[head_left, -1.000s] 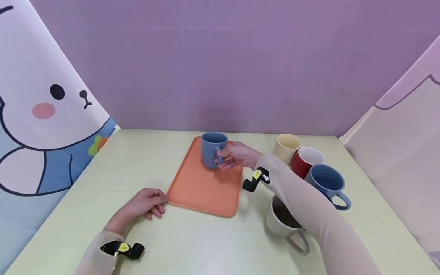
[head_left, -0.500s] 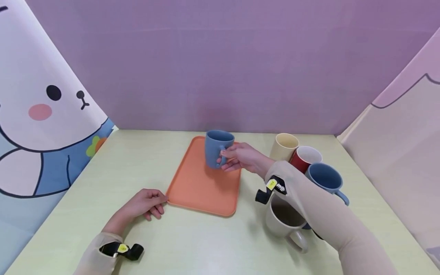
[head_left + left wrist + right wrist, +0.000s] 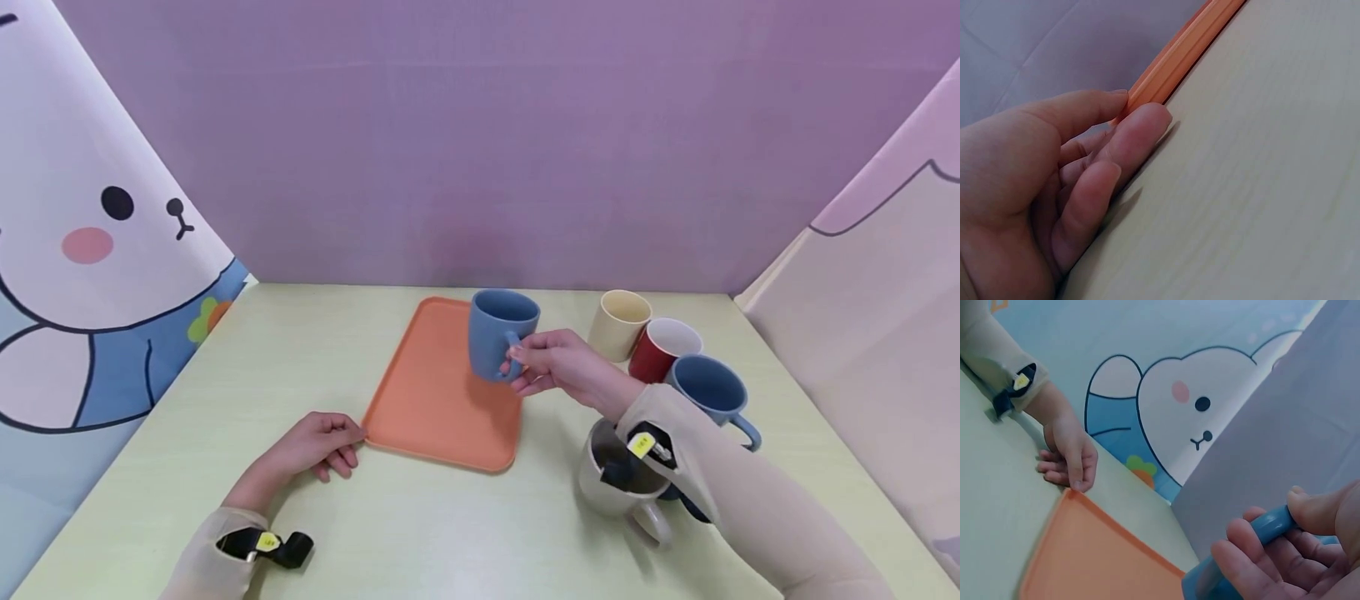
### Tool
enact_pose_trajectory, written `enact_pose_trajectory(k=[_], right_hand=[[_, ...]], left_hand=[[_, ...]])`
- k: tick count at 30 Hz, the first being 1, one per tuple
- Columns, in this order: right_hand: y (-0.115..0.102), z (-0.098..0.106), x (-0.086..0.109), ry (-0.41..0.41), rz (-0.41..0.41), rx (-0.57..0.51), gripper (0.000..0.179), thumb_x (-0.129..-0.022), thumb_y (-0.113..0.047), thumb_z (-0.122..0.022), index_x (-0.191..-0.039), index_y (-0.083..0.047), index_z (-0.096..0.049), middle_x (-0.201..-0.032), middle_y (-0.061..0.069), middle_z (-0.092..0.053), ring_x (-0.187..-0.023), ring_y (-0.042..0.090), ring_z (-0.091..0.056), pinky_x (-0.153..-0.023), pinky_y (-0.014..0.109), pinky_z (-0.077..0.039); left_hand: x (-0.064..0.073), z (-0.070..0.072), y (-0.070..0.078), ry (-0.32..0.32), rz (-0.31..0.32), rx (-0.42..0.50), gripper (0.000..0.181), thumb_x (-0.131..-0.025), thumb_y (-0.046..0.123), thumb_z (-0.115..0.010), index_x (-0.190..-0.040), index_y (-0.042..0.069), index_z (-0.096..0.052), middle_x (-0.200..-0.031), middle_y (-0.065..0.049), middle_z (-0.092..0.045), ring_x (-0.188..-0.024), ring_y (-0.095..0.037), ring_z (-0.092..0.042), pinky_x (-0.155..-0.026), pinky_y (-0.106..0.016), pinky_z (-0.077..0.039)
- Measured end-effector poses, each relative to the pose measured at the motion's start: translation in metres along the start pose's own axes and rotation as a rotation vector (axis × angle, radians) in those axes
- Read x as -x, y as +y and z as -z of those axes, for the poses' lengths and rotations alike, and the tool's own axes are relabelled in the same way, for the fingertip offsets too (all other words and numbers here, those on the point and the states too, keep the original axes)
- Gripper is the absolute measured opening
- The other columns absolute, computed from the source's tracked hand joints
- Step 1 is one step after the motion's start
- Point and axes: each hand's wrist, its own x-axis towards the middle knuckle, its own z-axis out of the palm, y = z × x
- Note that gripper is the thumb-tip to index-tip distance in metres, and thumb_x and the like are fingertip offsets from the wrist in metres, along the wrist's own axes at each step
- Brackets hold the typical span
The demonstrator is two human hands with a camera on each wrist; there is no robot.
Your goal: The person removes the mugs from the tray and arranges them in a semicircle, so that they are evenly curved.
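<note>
Since the earlier frames your right hand (image 3: 558,367) has carried the blue mug (image 3: 498,333) off the far part of the orange tray (image 3: 435,400) and rightward, so it now hangs in the air over the tray's right edge, tilted a little, heading toward the cluster of mugs on your right. Your left hand (image 3: 318,442) has not shifted.

As for progress, I judge the lift as done and the carry as under way: the tray now bears nothing, and the mug is not yet set down anywhere. Waiting on the table (image 3: 450,533) to the right are the cream mug (image 3: 618,321), the red mug (image 3: 663,350), a second blue mug (image 3: 708,392) and the beige mug (image 3: 618,479) nearest you.

Your right fingers (image 3: 1254,550) are curled through and round the mug's handle (image 3: 1272,525), with the thumb pressed on top, a firm clamp. Your left fingers (image 3: 1129,137) lie loosely bent on the table, their tips touching the tray's near left corner, steadying it without gripping.
</note>
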Motion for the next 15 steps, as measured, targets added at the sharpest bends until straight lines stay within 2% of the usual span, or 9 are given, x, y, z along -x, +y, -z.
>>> enact_pose_trajectory(k=[7,15], right_hand=[[0.008,0.000,0.025,-0.022,0.078,-0.014,0.010,-0.100,-0.005,-0.057,-0.099,0.003,-0.063,-0.088,0.008,-0.071,-0.068,0.016,-0.068,-0.075,0.037,-0.059],[0.018,-0.003,0.051,-0.042,0.120,0.021,0.009,-0.098,-0.009,-0.063,-0.097,0.000,-0.065,-0.090,0.010,-0.072,-0.069,0.017,-0.069,-0.075,0.038,-0.059]], left_hand=[[-0.002,0.000,0.001,-0.002,-0.002,-0.003,0.031,-0.102,0.028,-0.058,-0.102,-0.002,-0.066,-0.074,-0.006,-0.069,-0.063,-0.018,-0.069,-0.047,-0.027,-0.051],[-0.001,0.000,0.001,0.001,0.010,-0.011,0.031,-0.102,0.028,-0.058,-0.102,-0.002,-0.066,-0.074,-0.006,-0.069,-0.063,-0.018,-0.068,-0.048,-0.027,-0.051]])
